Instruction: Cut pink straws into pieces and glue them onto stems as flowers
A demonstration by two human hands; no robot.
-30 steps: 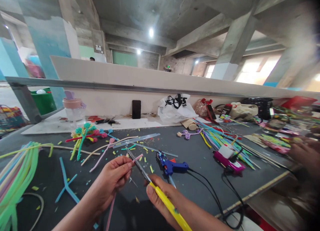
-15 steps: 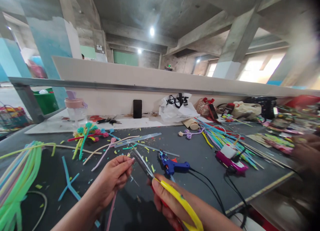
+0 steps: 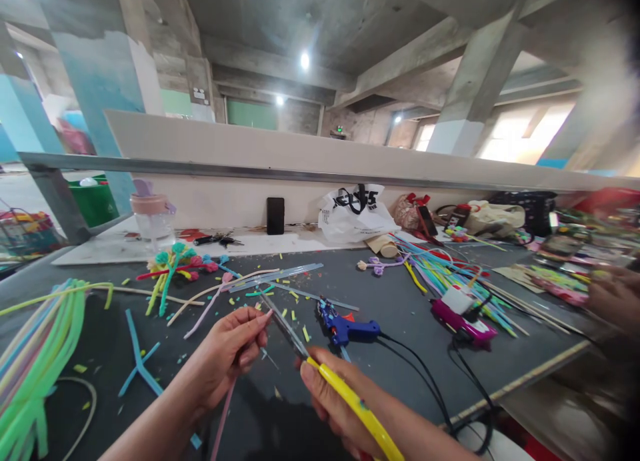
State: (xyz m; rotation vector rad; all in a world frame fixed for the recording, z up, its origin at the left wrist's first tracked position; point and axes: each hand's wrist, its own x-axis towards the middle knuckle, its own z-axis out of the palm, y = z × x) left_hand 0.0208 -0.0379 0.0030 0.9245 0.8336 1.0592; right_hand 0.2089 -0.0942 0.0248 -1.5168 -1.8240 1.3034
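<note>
My left hand (image 3: 235,344) is closed in a pinch near the scissor blades. A thin pink pipe cleaner (image 3: 223,418) runs down out of its lower side; the part inside the fingers is hidden. In my right hand (image 3: 335,394) are scissors (image 3: 350,398) with yellow handles, my fingers wrapped round the grips. Their metal blades point away and to the left, touching or almost touching the left fingertips. Just to the right on the table lies a blue glue gun (image 3: 355,331). Small yellow-green scraps (image 3: 305,332) are scattered beyond the blades.
Bundled pipe cleaners (image 3: 45,354) lie at the left, with bent blue ones (image 3: 140,368) nearer me. Behind them are fluffy flower pieces (image 3: 173,271), clear glue sticks (image 3: 280,276) and a phone (image 3: 275,216). A magenta device (image 3: 465,322) with cords sits right. Another person's hand (image 3: 613,288) shows far right.
The scissors have turned slightly in my right hand, and their yellow handle looks narrower. My left fingertips have shifted a little to the right, against the blades.
</note>
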